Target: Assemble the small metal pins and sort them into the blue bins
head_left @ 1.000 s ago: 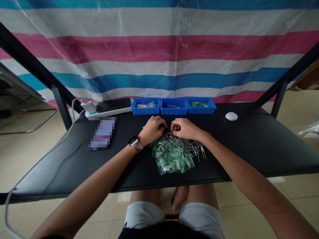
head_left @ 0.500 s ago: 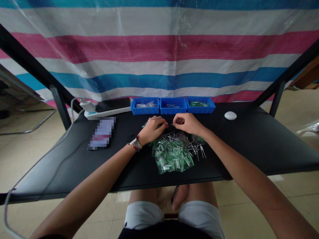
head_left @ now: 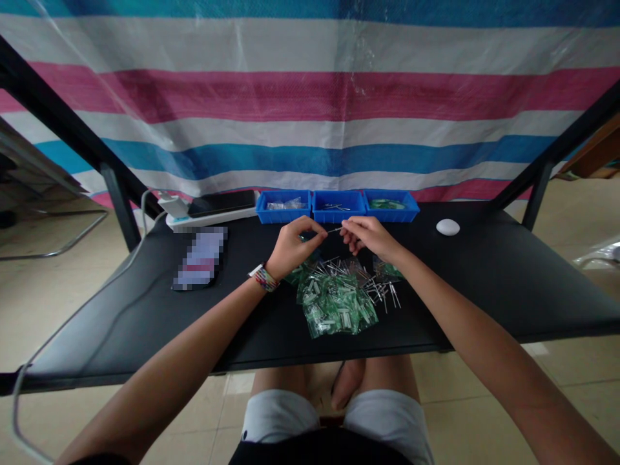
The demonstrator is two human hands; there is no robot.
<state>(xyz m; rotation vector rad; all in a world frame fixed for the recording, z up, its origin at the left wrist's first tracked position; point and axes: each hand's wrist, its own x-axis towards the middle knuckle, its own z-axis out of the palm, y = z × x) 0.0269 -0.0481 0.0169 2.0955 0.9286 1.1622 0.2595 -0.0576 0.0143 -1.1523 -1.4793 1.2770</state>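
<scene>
Between my two hands runs a thin metal pin, too small to make out in detail. My left hand pinches its left end between thumb and forefinger. On its right end, my right hand has thumb and forefinger closed, the other fingers curled below. Under my hands lies a pile of small green-tinted plastic bags with thin metal pieces in them. Loose metal pins are scattered along the pile's right side and top.
Three blue bins stand in a row behind my hands: the left bin holds clear plastic bits, the middle bin pins, the right bin green bags. A phone, a power strip and a white mouse-shaped object lie on the black table.
Both hands have risen slightly and turned, so the pin between them shows more plainly. My left fingers have lifted into a rounder pinch. The pile and bins stay put.
</scene>
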